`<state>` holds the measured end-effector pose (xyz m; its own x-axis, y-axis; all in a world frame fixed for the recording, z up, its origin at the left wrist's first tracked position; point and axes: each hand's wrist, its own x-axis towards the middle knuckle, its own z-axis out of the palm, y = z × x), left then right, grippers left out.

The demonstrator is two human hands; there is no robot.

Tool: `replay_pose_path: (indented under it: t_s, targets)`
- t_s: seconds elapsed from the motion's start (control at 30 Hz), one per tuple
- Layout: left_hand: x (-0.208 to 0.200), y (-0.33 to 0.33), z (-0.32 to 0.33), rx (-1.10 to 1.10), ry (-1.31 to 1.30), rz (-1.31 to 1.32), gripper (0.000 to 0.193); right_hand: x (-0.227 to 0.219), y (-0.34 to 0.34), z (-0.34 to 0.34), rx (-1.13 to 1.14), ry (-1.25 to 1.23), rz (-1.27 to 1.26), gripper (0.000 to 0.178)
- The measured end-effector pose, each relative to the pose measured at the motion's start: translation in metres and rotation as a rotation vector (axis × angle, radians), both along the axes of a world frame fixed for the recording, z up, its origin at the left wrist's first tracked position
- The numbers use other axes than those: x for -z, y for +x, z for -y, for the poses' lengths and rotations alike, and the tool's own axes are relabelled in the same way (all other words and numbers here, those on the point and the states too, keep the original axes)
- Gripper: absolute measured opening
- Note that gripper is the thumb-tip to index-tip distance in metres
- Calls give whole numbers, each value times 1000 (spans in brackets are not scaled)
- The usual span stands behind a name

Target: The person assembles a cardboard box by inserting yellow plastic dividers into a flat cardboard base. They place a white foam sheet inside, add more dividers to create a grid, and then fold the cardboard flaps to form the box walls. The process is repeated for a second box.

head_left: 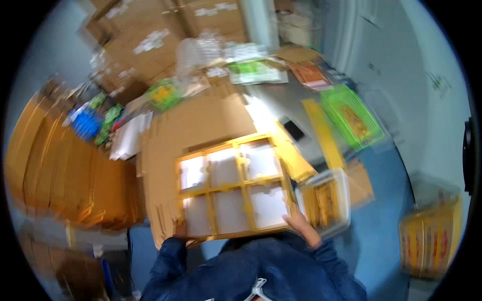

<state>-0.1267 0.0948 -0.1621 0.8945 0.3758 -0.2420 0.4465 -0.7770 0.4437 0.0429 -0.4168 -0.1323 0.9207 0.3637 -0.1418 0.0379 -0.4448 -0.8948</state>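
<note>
A shallow yellow divider frame (212, 190), split into several rectangular compartments with pale panels in them, is held in front of my body. My left hand (181, 230) grips its near left corner, the fingers partly hidden by the edge. At the near right corner my right hand (300, 224) is closed on the rim, thumb over the top. Beneath and beyond the frame lie flat brown cardboard sheets (201, 119). Motion blurs the whole picture, so fine detail on the frame cannot be made out.
Right of the frame stands a clear bin (344, 200) of yellow strips. A phone (293, 129) lies on the table near a green basket (351, 116). Large cardboard boxes (145, 45) are stacked behind; more cartons (75, 170) stand left. A yellow bundle (431, 238) is at far right.
</note>
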Motion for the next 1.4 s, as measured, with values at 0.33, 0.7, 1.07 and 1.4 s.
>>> replay_pose_path:
  t_s: [0.33, 0.7, 1.07, 1.4]
  targets:
    - [-15, 4, 47, -397, -871, 170, 60, -4, 13, 17, -118, 276, -476, 78]
    - [-250, -95, 73, -68, -921, 691, 81, -122, 13, -81, -2, 473, 164, 86]
    - [-410, -203, -16, -278, -828, 1346, 79, -352, -33, -137, 75, 256, 1730, 71]
    - [-552, -274, -91, 19, -630, 1703, 46, -544, -9, -250, -454, 253, 1941, 41]
